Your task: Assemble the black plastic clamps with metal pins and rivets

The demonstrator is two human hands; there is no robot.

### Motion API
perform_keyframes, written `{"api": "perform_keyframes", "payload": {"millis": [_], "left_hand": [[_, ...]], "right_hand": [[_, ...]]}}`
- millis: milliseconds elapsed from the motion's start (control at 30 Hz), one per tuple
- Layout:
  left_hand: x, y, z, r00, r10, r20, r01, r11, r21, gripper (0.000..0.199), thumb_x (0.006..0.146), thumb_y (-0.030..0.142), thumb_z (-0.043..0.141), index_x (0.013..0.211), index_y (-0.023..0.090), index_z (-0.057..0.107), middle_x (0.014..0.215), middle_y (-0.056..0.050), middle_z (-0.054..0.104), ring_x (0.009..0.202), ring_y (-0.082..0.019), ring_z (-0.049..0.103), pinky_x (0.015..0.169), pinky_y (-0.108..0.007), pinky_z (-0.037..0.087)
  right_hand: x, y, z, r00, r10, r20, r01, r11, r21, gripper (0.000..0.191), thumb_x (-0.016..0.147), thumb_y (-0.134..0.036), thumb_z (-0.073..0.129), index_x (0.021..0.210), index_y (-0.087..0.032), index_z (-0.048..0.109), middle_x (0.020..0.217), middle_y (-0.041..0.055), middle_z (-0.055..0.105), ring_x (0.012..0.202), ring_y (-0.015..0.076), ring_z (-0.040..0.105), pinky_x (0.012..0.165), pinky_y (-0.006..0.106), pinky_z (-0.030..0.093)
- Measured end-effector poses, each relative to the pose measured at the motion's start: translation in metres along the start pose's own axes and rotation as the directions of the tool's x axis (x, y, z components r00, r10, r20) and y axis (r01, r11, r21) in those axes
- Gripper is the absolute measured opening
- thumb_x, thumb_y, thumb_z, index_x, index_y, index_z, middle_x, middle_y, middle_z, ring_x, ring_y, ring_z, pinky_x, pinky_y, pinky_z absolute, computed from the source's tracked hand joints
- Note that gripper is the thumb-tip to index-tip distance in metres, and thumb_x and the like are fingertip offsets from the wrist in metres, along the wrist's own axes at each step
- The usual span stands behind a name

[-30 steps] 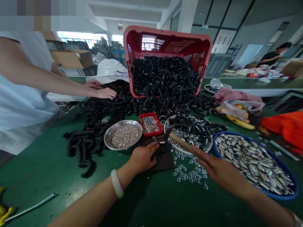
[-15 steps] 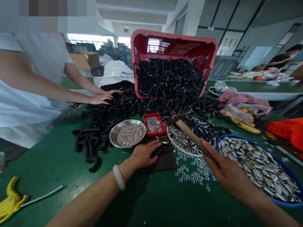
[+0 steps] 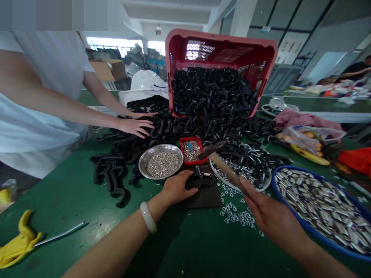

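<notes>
Head view. The left hand [image 3: 178,187], a jade bangle [image 3: 147,217] on its wrist, lies over a black coated hook [image 3: 199,182] on a dark pad [image 3: 205,199] on the green worktop [image 3: 72,204]. Its fingers [image 3: 185,185] rest nearly flat, pressing rather than wrapping. The hook looks stiff and fairly heavy (best held by its thick curve, clear of the small metal fitting). The right hand [image 3: 272,220] has its fingers [image 3: 249,197] closed around the wooden handle of a hammer [image 3: 226,172], whose head hangs just above a red tray [image 3: 180,148]. The tool looks head-heavy, so a grip low on the handle should steady it. Against the earlier frame, the hammer head sits further left, and a co-worker's hand [image 3: 135,127] lies further onto the black hook pile [image 3: 174,129].
</notes>
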State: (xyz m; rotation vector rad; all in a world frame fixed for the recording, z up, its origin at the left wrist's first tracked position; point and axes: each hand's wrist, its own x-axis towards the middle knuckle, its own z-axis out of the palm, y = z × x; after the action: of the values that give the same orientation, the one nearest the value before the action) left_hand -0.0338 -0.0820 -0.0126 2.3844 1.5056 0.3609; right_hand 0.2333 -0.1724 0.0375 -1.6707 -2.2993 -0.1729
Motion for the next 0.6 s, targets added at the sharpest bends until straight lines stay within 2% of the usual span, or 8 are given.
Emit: {"api": "perform_keyframes", "payload": {"millis": [67, 133, 200, 267, 400, 467, 533, 600], "left_hand": [[0.0, 0.0, 0.001, 1.0, -0.008, -0.007, 0.008, 1.0, 0.002, 0.062, 0.07, 0.051, 0.051, 0.124, 0.022, 0.041, 0.127, -0.003, 0.048, 0.11, -0.022, 0.049, 0.091, -0.034, 0.041], [-0.001, 0.0, 0.002, 1.0, -0.008, -0.013, 0.008, 1.0, 0.002, 0.062, 0.07, 0.052, 0.051, 0.124, 0.022, 0.041, 0.127, -0.003, 0.048, 0.11, -0.022, 0.05, 0.091, -0.035, 0.042], [-0.002, 0.0, 0.003, 1.0, 0.004, -0.021, -0.004, 1.0, 0.001, 0.062, 0.07, 0.052, 0.051, 0.125, 0.023, 0.04, 0.128, -0.002, 0.047, 0.111, -0.021, 0.048, 0.092, -0.035, 0.041], [-0.002, -0.001, 0.003, 1.0, 0.012, -0.024, -0.012, 1.0, -0.001, 0.063, 0.07, 0.051, 0.051, 0.125, 0.023, 0.039, 0.129, -0.002, 0.046, 0.112, -0.02, 0.048, 0.093, -0.034, 0.041], [-0.001, -0.001, 0.003, 1.0, -0.004, -0.026, 0.004, 1.0, 0.002, 0.061, 0.07, 0.052, 0.052, 0.123, 0.024, 0.041, 0.127, -0.002, 0.048, 0.107, -0.021, 0.051, 0.09, -0.033, 0.043], [0.0, 0.0, 0.004, 0.999, 0.005, -0.039, -0.005, 1.0, -0.004, 0.06, 0.07, 0.05, 0.052, 0.122, 0.023, 0.041, 0.126, -0.003, 0.048, 0.106, -0.021, 0.052, 0.089, -0.034, 0.043], [-0.002, 0.003, 0.005, 0.998, 0.016, -0.055, -0.017, 1.0, -0.016, 0.06, 0.07, 0.048, 0.053, 0.122, 0.02, 0.041, 0.125, -0.005, 0.048, 0.106, -0.022, 0.051, 0.089, -0.034, 0.043], [-0.009, 0.007, 0.005, 0.998, 0.001, -0.067, -0.003, 0.999, -0.035, 0.06, 0.07, 0.046, 0.053, 0.122, 0.017, 0.042, 0.124, -0.008, 0.048, 0.107, -0.022, 0.051, 0.09, -0.034, 0.042]], "right_hand": [[-0.001, 0.002, 0.004, 0.991, -0.035, 0.133, 0.04, 0.999, -0.033, 0.05, 0.087, -0.028, 0.031, 0.136, -0.03, 0.024, 0.078, 0.0037, 0.069, 0.05, 0.0181, 0.063, 0.042, 0.029, 0.05], [-0.001, 0.003, 0.004, 0.981, -0.063, 0.183, 0.064, 0.998, 0.001, 0.049, 0.087, -0.028, 0.032, 0.135, -0.032, 0.026, 0.085, 0.0025, 0.07, 0.055, 0.0175, 0.064, 0.046, 0.029, 0.052], [0.0, 0.002, 0.0, 0.993, -0.047, 0.105, 0.042, 0.998, 0.05, 0.05, 0.088, -0.028, 0.032, 0.137, -0.032, 0.021, 0.103, 0.0033, 0.066, 0.07, 0.0175, 0.066, 0.058, 0.029, 0.054], [0.0, 0.0, -0.002, 1.0, 0.004, 0.028, -0.005, 0.999, 0.054, 0.052, 0.088, -0.028, 0.032, 0.138, -0.03, 0.017, 0.108, 0.0052, 0.063, 0.076, 0.0175, 0.065, 0.062, 0.029, 0.054], [0.003, -0.002, 0.003, 0.986, -0.002, 0.169, 0.002, 1.0, 0.0, 0.051, 0.086, -0.025, 0.034, 0.135, -0.032, 0.026, 0.078, 0.003, 0.07, 0.055, 0.0179, 0.063, 0.045, 0.028, 0.049], [0.005, 0.003, 0.004, 0.973, -0.028, 0.229, 0.019, 0.999, 0.038, 0.049, 0.086, -0.027, 0.035, 0.134, -0.033, 0.029, 0.07, 0.0003, 0.069, 0.052, 0.0176, 0.063, 0.044, 0.027, 0.048], [0.006, 0.014, 0.003, 0.979, -0.006, 0.205, -0.012, 0.996, 0.086, 0.047, 0.087, -0.031, 0.035, 0.134, -0.032, 0.03, 0.065, -0.0011, 0.068, 0.05, 0.0174, 0.062, 0.043, 0.026, 0.047], [0.003, 0.032, 0.004, 0.994, 0.042, 0.103, -0.053, 0.993, 0.11, 0.047, 0.086, -0.037, 0.036, 0.133, -0.03, 0.033, 0.058, -0.0014, 0.066, 0.042, 0.0173, 0.059, 0.038, 0.026, 0.044]]}}
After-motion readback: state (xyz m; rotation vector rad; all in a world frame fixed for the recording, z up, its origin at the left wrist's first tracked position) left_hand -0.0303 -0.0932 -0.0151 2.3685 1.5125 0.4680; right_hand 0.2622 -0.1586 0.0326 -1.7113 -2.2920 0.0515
